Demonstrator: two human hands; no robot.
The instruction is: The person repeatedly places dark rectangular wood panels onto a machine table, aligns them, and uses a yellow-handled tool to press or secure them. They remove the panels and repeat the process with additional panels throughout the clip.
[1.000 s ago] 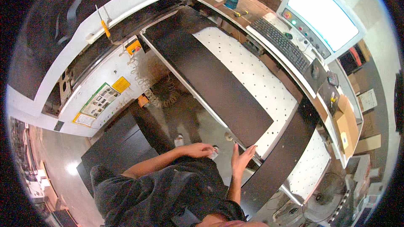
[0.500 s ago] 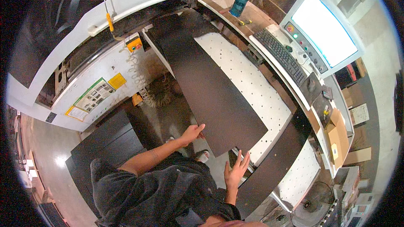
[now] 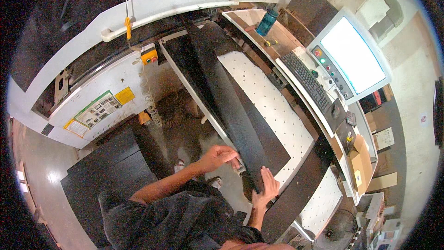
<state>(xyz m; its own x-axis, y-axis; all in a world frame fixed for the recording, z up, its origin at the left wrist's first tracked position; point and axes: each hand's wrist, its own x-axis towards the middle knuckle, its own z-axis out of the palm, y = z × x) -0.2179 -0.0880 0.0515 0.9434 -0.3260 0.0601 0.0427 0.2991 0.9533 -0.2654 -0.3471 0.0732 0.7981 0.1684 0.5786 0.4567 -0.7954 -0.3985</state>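
A long dark board (image 3: 231,106) is tipped steeply up, so it shows as a narrow strip running away from me over the table. At its near end my right hand (image 3: 265,191) grips it, thumb and fingers on different sides. My left hand (image 3: 218,157), loosely curled and with nothing visible in it, is just left of the board by the table's metal edge rail (image 3: 210,115). A flat dark surface (image 3: 270,141) shows to the right of the tipped board; whether it is a second panel, I cannot tell.
White dotted table surface (image 3: 259,83) lies to the right, with another dark board (image 3: 300,190) nearer. Beyond stand a keyboard (image 3: 305,78), a monitor (image 3: 354,55) and a blue bottle (image 3: 267,22). Dark panels (image 3: 108,176) are stacked at left. A fan (image 3: 340,229) stands lower right.
The board has gone from lying nearly flat to tipped up steeply, uncovering the table's left rail. My left hand has left its edge; my right hand has moved onto its near end.
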